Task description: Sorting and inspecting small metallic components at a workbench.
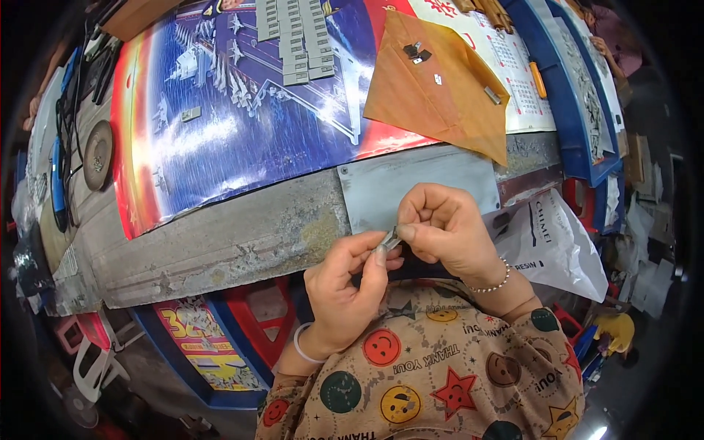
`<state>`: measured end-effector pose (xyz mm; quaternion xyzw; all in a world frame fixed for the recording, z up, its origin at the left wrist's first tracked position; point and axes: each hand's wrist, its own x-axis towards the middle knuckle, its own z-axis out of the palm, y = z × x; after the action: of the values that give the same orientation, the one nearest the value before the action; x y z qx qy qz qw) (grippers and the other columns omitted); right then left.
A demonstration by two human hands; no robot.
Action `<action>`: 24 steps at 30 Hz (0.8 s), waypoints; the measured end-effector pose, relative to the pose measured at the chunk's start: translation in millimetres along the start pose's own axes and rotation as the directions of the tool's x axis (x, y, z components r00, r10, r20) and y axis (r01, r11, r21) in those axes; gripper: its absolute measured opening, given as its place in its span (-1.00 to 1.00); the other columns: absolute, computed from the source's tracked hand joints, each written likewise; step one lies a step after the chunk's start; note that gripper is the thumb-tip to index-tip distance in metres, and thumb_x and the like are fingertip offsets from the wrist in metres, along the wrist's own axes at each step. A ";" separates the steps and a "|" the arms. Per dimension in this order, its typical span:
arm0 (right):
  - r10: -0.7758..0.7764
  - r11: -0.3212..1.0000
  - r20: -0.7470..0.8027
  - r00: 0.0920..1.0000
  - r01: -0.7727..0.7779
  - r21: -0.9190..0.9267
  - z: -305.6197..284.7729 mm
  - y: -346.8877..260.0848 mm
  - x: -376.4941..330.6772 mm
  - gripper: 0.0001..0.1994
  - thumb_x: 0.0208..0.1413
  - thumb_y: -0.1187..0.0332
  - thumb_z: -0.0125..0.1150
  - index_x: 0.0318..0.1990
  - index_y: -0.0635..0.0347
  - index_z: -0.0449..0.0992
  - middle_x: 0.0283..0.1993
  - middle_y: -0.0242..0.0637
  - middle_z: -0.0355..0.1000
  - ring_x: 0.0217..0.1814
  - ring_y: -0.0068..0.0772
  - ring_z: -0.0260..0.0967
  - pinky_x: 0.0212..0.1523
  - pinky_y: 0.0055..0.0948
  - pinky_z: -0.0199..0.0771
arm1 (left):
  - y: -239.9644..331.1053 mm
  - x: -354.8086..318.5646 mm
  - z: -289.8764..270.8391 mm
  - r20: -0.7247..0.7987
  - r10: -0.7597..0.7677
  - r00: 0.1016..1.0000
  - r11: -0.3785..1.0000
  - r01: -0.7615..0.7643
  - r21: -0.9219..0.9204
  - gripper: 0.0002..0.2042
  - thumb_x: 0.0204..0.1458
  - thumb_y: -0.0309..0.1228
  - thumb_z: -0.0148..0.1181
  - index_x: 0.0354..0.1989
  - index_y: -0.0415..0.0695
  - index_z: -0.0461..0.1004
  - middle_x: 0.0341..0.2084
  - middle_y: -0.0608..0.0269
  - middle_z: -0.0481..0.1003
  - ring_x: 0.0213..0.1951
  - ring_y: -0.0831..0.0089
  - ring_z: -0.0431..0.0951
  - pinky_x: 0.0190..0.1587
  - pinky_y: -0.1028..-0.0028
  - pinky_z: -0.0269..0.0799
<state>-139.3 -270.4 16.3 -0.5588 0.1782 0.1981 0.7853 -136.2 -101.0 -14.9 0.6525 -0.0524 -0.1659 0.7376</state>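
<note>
Both my hands meet just below the near edge of the workbench, pinching a small grey metal piece point(389, 239) between them. My left hand point(348, 282) grips it from below with thumb and forefinger. My right hand point(444, 227) closes on it from above. Rows of similar grey metal pieces point(297, 37) lie at the far side of the bench on a blue glossy poster point(220, 132).
An orange paper sheet point(440, 92) carries a few small metal parts. A grey metal plate point(381, 187) lies at the bench edge. A white plastic bag point(554, 246) hangs at the right. Blue trays point(579, 88) stand far right; cables and a round disc point(97, 154) sit left.
</note>
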 end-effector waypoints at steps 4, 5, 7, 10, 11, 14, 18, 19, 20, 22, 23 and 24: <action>-0.050 0.996 -0.001 0.999 0.050 0.070 2.1 0.7 0.2 -0.95 0.08 0.55 0.13 -0.32 0.32 0.41 -0.39 -0.44 0.39 -0.40 -0.76 0.33 -0.39 -0.72 0.36 | 7.7 0.2 -1.8 0.068 -0.080 0.995 0.997 0.081 -0.017 -0.88 0.09 -0.59 0.08 -0.23 -0.36 0.45 -0.48 0.11 0.59 -0.43 0.51 0.62 -0.42 0.60 0.52; -0.046 0.997 0.002 0.999 0.045 0.058 2.6 0.7 0.0 -0.95 0.08 0.55 0.13 -0.31 0.33 0.41 -0.39 -0.44 0.39 -0.39 -0.76 0.33 -0.37 -0.72 0.36 | 9.7 1.0 -1.4 0.062 -0.096 0.993 0.994 0.099 -0.042 -0.89 0.09 -0.59 0.09 -0.23 -0.36 0.45 -0.49 0.12 0.59 -0.45 0.52 0.61 -0.43 0.61 0.52; -0.066 0.997 0.010 0.998 0.066 0.043 3.4 2.0 -0.4 -0.94 0.09 0.54 0.13 -0.30 0.33 0.40 -0.40 -0.44 0.39 -0.38 -0.76 0.33 -0.36 -0.72 0.36 | 13.3 2.6 -0.8 0.054 -0.110 0.992 0.992 0.114 -0.063 -0.89 0.09 -0.59 0.09 -0.24 -0.35 0.45 -0.50 0.13 0.59 -0.46 0.54 0.61 -0.44 0.62 0.51; -0.117 0.993 0.012 0.993 0.117 0.012 2.3 10.9 0.5 -0.93 0.08 0.53 0.14 -0.31 0.32 0.40 -0.42 -0.46 0.37 -0.47 -0.77 0.27 -0.45 -0.74 0.28 | 16.4 4.7 -1.7 0.064 -0.133 0.989 0.991 0.133 0.018 -0.92 0.08 -0.58 0.10 -0.28 -0.34 0.45 -0.55 0.19 0.57 -0.53 0.59 0.57 -0.50 0.64 0.46; -0.147 0.989 0.009 0.989 0.147 -0.004 1.2 12.9 0.3 -0.93 0.08 0.51 0.16 -0.33 0.30 0.40 -0.44 -0.48 0.36 -0.55 -0.77 0.21 -0.54 -0.75 0.20 | 15.2 4.6 -2.2 0.076 -0.113 0.991 0.992 0.109 0.057 -0.93 0.08 -0.58 0.10 -0.31 -0.33 0.45 -0.58 0.23 0.55 -0.55 0.62 0.54 -0.52 0.66 0.43; -0.053 0.997 0.077 0.996 0.057 -0.060 -2.6 1.0 -0.9 -0.92 0.13 0.47 0.12 -0.30 0.31 0.41 -0.45 -0.48 0.36 -0.54 -0.76 0.23 -0.52 -0.74 0.23 | 16.8 4.3 -4.9 0.082 -0.126 0.989 0.989 0.119 0.089 -0.94 0.07 -0.58 0.11 -0.35 -0.32 0.45 -0.63 0.29 0.51 -0.58 0.68 0.50 -0.56 0.68 0.37; -0.059 0.994 0.046 0.997 0.063 -0.094 -11.0 -2.2 0.2 -0.87 0.20 0.42 0.06 -0.25 0.32 0.42 -0.44 -0.44 0.37 -0.51 -0.74 0.23 -0.51 -0.73 0.23 | 20.4 7.7 -3.5 0.085 -0.208 0.975 0.978 0.208 0.009 -0.95 0.06 -0.57 0.12 -0.37 -0.31 0.45 -0.64 0.32 0.50 -0.58 0.71 0.48 -0.56 0.69 0.36; -0.060 0.994 0.042 0.997 0.064 -0.091 -12.1 0.5 1.1 -0.87 0.20 0.42 0.06 -0.25 0.32 0.42 -0.44 -0.44 0.37 -0.51 -0.74 0.23 -0.51 -0.73 0.23 | 20.6 8.3 -3.4 0.089 -0.209 0.974 0.978 0.209 0.012 -0.95 0.06 -0.57 0.12 -0.37 -0.31 0.45 -0.64 0.32 0.50 -0.58 0.71 0.48 -0.56 0.69 0.36; -0.148 0.980 0.076 0.986 0.156 -0.122 -12.6 3.7 2.5 -0.90 0.18 0.44 0.08 -0.27 0.31 0.42 -0.43 -0.44 0.36 -0.49 -0.74 0.23 -0.50 -0.71 0.24 | 20.5 9.0 -3.3 0.108 -0.208 0.972 0.978 0.207 0.022 -0.95 0.06 -0.57 0.12 -0.37 -0.31 0.45 -0.64 0.32 0.50 -0.58 0.70 0.49 -0.55 0.69 0.36; -0.230 0.958 0.112 0.967 0.245 -0.148 -13.5 4.9 3.6 -0.92 0.16 0.46 0.10 -0.28 0.31 0.42 -0.43 -0.45 0.36 -0.47 -0.73 0.23 -0.48 -0.70 0.25 | 19.3 9.4 -3.3 0.125 -0.210 0.970 0.978 0.208 0.033 -0.95 0.06 -0.57 0.12 -0.37 -0.31 0.45 -0.64 0.33 0.50 -0.57 0.70 0.49 -0.55 0.69 0.37; -0.214 0.948 0.142 0.967 0.240 -0.208 -14.2 3.0 3.7 -0.94 0.12 0.50 0.12 -0.31 0.31 0.42 -0.41 -0.45 0.36 -0.43 -0.73 0.23 -0.46 -0.69 0.25 | 18.4 9.5 -3.2 0.131 -0.203 0.970 0.979 0.198 0.048 -0.95 0.06 -0.57 0.12 -0.37 -0.31 0.46 -0.63 0.32 0.50 -0.57 0.69 0.49 -0.54 0.69 0.37; -0.194 0.934 0.172 0.966 0.236 -0.267 -14.4 0.5 4.0 -0.95 0.09 0.53 0.14 -0.34 0.31 0.41 -0.40 -0.45 0.35 -0.40 -0.73 0.23 -0.44 -0.69 0.25 | 18.0 9.3 -3.4 0.135 -0.196 0.971 0.980 0.189 0.062 -0.94 0.06 -0.56 0.13 -0.36 -0.32 0.46 -0.63 0.31 0.50 -0.56 0.69 0.50 -0.54 0.69 0.38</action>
<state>-136.9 -283.4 9.4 -0.6668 0.0287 0.1741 0.7241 -123.3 -99.1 0.9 0.6591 -0.0446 -0.2808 0.6963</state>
